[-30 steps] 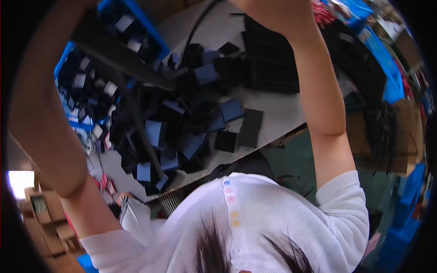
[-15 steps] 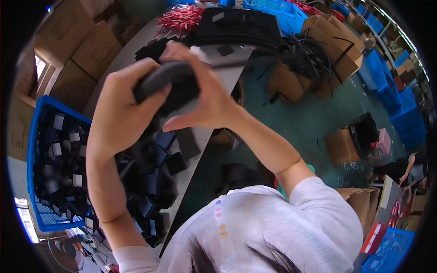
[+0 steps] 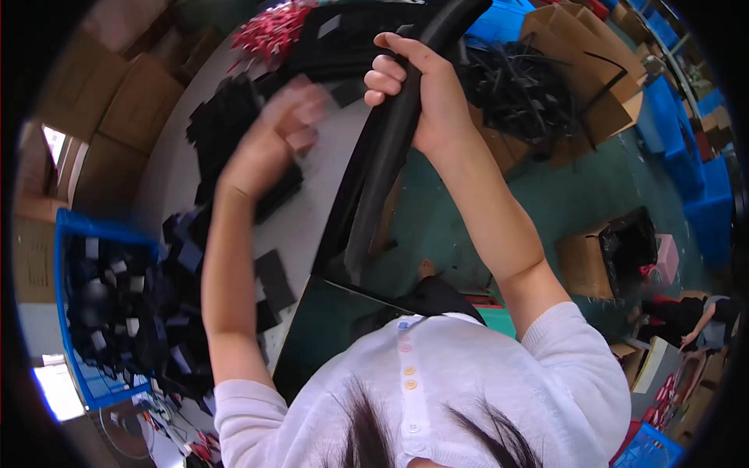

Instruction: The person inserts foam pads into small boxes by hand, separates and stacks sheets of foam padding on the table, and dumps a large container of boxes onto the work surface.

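My right hand (image 3: 433, 90) is wrapped round a long black strip of soft-looking sheet (image 3: 387, 160), folded or rolled lengthwise. The strip slants from the top of the view down past the table edge, its lower end hanging near my lap. My left hand (image 3: 285, 132) is over the table, apart from the strip and smeared by motion, so its grip is unclear. Beneath that hand lie black flat pieces (image 3: 222, 129) in a pile on the pale table (image 3: 312, 168).
A blue crate (image 3: 64, 312) of small dark boxes stands at left, with more dark boxes beside it. Red and white strips (image 3: 269, 35) lie at the back. Thin black strips (image 3: 519, 90) heap over cartons (image 3: 585, 58) at right. Another person (image 3: 706, 320) is at far right.
My left hand has let go of the black material and moved up and away from the strip. My right hand has closed round it, and the strip now extends lengthwise down beside the table.
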Tool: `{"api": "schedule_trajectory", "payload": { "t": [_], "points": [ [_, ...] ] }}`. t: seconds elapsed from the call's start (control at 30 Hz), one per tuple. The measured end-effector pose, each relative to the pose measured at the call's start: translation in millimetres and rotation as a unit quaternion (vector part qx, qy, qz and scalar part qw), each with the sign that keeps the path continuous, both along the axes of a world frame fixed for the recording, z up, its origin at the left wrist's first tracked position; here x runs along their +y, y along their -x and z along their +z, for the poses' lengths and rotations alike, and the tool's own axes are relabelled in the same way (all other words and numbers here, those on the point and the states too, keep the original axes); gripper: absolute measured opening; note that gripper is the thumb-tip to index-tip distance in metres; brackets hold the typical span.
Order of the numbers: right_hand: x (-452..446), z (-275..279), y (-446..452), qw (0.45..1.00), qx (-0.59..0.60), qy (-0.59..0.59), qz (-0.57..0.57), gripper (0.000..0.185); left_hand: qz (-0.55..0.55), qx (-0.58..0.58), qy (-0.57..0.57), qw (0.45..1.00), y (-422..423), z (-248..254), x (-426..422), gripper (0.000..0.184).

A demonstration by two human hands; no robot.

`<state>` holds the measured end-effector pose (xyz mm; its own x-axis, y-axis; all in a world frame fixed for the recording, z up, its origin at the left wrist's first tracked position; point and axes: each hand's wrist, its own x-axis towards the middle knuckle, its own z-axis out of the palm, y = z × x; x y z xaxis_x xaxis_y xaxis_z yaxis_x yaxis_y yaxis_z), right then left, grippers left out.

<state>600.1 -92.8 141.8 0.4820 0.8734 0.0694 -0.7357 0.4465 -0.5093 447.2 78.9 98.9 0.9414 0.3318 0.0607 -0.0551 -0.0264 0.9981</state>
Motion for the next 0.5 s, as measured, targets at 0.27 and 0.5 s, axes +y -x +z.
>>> {"api": "schedule_trajectory", "payload": {
  "t": [0.27,0.5],
  "points": [
    [-49.1,-47.8,-146.3,0.991,0.109,0.036,-0.073,0.014,-0.47,0.07,0.355,0.805,-89.9,-158.4,-183.6,0.091],
    [-126.7,-95.7,-319.8,0.968,0.114,0.022,-0.221,0.026,-0.357,0.199,0.197,0.891,-164.3,-164.9,-167.0,0.032]
  ]
}}
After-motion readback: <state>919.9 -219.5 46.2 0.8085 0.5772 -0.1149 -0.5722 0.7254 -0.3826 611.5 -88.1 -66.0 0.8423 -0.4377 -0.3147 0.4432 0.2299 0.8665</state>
